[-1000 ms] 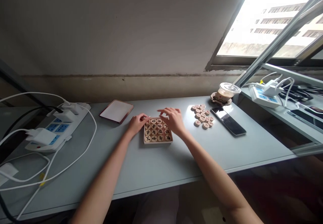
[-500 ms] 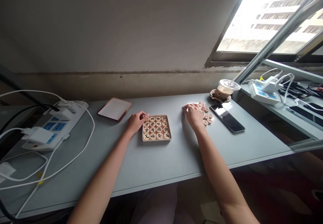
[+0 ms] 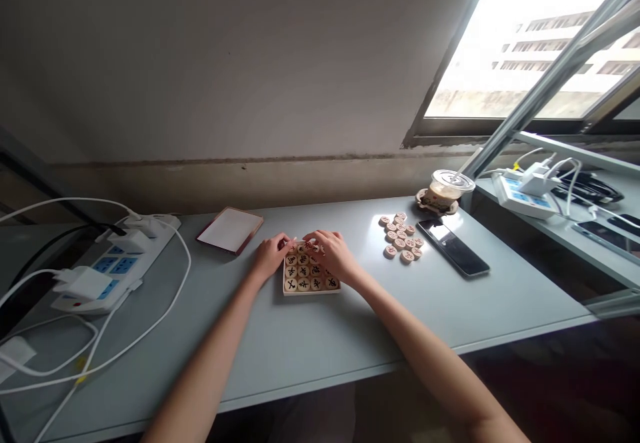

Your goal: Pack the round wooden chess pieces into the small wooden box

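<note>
Grey desk (image 3: pixel 310 343) under a window: the shallow square wooden tray (image 3: pixel 310 292) of round black-lettered discs lies mid-desk. The right hand (image 3: pixel 334 255), half a second ago at the loose pile of wooden discs (image 3: pixel 401 238) right of the tray, is back over the tray's far row. Its fingers are curled down, perhaps pinching a disc; I cannot tell. The left hand (image 3: pixel 270 254) stays curled against the tray's far-left corner.

Shallow wooden tray (image 3: pixel 310 290) flat on desk; round lettered discs (image 3: pixel 303 272) fill it.

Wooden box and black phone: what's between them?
Loose round wooden pieces lie on the table between the wooden box and the phone, in the head view.
</note>
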A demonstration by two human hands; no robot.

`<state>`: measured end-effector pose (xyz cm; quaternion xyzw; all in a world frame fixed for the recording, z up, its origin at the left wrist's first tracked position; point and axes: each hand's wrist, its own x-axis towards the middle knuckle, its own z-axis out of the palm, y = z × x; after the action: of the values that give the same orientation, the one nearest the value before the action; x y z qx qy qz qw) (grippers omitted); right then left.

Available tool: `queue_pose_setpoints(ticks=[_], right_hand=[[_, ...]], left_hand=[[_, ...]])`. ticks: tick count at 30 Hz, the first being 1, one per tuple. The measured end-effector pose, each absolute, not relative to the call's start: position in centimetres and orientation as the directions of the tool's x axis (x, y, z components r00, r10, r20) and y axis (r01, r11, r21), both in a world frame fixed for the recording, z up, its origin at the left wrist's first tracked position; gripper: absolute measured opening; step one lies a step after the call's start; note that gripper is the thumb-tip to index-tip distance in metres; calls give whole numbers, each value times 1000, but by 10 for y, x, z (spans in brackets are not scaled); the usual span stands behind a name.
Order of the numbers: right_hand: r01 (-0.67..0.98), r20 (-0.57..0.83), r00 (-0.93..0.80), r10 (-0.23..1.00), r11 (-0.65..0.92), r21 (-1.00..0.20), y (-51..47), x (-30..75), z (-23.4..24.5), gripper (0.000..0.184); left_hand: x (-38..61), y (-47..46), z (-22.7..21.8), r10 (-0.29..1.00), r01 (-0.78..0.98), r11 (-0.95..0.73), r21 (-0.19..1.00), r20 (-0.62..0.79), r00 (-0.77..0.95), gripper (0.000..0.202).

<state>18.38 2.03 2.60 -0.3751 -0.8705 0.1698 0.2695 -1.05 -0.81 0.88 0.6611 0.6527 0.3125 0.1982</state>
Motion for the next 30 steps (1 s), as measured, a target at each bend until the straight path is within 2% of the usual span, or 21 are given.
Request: queue_pose_setpoints(ticks=[7,9,11,12,14,16,17,19,23,30], right_hand=[[413,407,-485,774,613,-674,18,188,35,22],[471,472,-380,796,605,-642,19,211,46,21],[636,562,-197,803,541,-550,16,251,53,21],[731,607,-75,791,458,-506,11,277,53,22],[862,660,216,719,176,-474,-4,336,45,28],[866,625,443,643,-126,-484,-26,393,29,37],[848,587,503,635,-231,-476,-37,417,19,41],[829,500,540,677,-325,-455,-54,450,4,47],[835,349,506,789,-347,-427,-62,466,-6,50],[875,277,440,854,-339,-345,-48,470,-9,48]], left_hand=[[-9,-7,12,992,781,-29,623,112,-53,39],[-9,-7,13,995,789,0,615,76,-60,39],[-8,-6,14,996,798,38,601,44,-81,40],[-8,-6,14,995,805,50,591,36,-89,40],[-8,-5,14,995,821,56,568,32,-91,41],[-8,-4,14,996,836,58,545,21,-83,41],[-9,-3,14,996,842,63,536,12,-83,41],[-9,-3,14,997,847,63,528,3,-77,41],[-8,-4,14,997,848,48,527,27,-74,39],[-5,-6,12,994,857,70,510,39,-105,37]])
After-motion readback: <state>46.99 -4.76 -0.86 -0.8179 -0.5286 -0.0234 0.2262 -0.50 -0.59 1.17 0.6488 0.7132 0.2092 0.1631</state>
